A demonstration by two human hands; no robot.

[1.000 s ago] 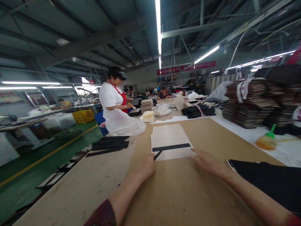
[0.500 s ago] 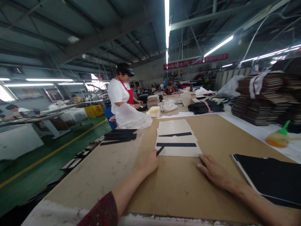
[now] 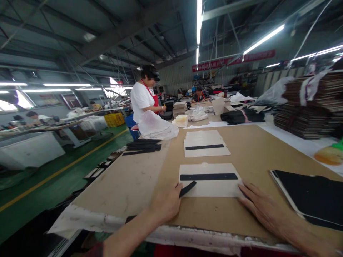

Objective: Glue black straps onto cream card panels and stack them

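In front of me lies a white rectangular board [image 3: 211, 189] with a black strip [image 3: 209, 177] across it. My left hand [image 3: 167, 201] is closed on another narrow black strip [image 3: 188, 189], whose free end slants over the board's left part. Those left fingers are right by the board's left edge. At the lower right corner, my right hand [image 3: 258, 203] grips the board, fingertips on its edge and thumb near the corner. Farther back rests a small overlapping stack of white boards [image 3: 205, 137], its front one bearing a black strip.
A bundle of black strips [image 3: 143, 146] lies at the table's left edge, near a white plastic sheet [image 3: 158, 125]. Black panels [image 3: 308, 196] lie at right, with tall board stacks [image 3: 305, 121] behind. A person in a red apron [image 3: 143, 98] stands across the table.
Both hands have drawn the front white board towards me, apart from the stack behind it. The black strip stays in my left hand. The view has shifted slightly left.
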